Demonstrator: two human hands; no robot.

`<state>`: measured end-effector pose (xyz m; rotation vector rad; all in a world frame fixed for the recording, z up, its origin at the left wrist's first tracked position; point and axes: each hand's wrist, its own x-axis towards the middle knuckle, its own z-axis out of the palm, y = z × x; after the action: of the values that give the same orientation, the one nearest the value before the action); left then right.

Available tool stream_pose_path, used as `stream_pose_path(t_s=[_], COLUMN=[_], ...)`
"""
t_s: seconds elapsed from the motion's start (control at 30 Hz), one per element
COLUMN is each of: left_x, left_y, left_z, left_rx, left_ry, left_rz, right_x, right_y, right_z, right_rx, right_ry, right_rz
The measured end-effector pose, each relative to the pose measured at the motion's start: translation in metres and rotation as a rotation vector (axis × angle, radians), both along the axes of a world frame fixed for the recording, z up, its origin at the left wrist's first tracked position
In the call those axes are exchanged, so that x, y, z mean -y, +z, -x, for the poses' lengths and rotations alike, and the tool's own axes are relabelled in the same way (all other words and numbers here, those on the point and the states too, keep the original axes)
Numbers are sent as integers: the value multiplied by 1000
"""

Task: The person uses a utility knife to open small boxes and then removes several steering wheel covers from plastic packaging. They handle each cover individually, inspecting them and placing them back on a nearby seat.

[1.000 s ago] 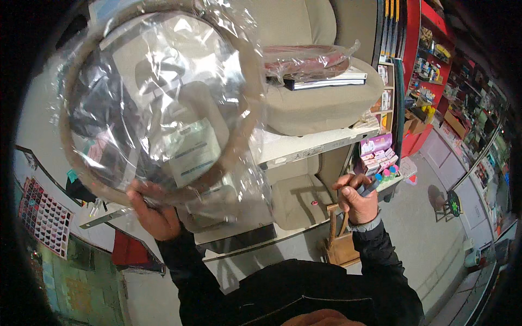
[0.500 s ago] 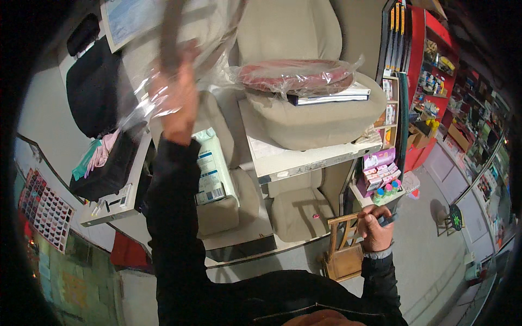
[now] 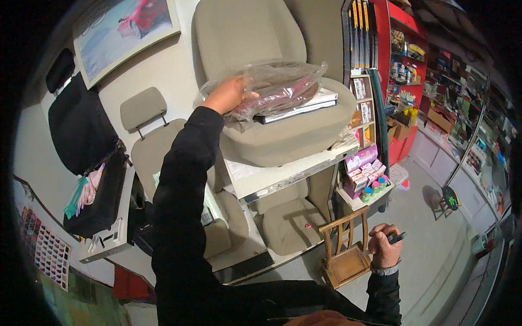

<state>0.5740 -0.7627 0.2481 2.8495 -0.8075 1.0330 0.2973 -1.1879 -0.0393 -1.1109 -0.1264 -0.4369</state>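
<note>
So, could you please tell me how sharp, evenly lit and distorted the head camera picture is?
Head view: strong fisheye bending, with a black rim at the corners; glare glints on the clear plastic bag under the left hand; the right hand and wooden chair are fairly sharp; the shop shelves at right look dimmer and softer.
</note>
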Motion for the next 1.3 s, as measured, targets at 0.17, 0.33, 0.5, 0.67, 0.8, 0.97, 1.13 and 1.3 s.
stream_pose_path(t_s=[0.17, 0.33, 0.5, 0.67, 0.8, 0.97, 1.13, 1.3], left_x=[4, -5, 2, 14, 37, 82, 96, 72], left_y=[6, -27, -34, -12, 8, -3, -33, -11], left_z=[33, 41, 21, 1, -18, -42, -48, -41], left_rx=[-393, 149, 216, 128, 175, 150, 141, -91], left_ry=[-47, -21, 61, -189, -211, -257, -235, -186], left_rz=[346, -154, -243, -111, -123, -103, -80, -80], right_x=[4, 5, 2, 4, 9, 13, 15, 21], right_y=[-4, -8, -11, -11, -15, -23, -27, -31], right_z=[5, 3, 0, 0, 2, 1, 2, 5], right_rx=[-7, -41, -54, -64, -56, -90, -84, -86], right_ry=[-7, -20, 28, -1, 7, -39, -13, -42], right_rz=[-17, -26, -28, 21, -17, 16, -11, 10])
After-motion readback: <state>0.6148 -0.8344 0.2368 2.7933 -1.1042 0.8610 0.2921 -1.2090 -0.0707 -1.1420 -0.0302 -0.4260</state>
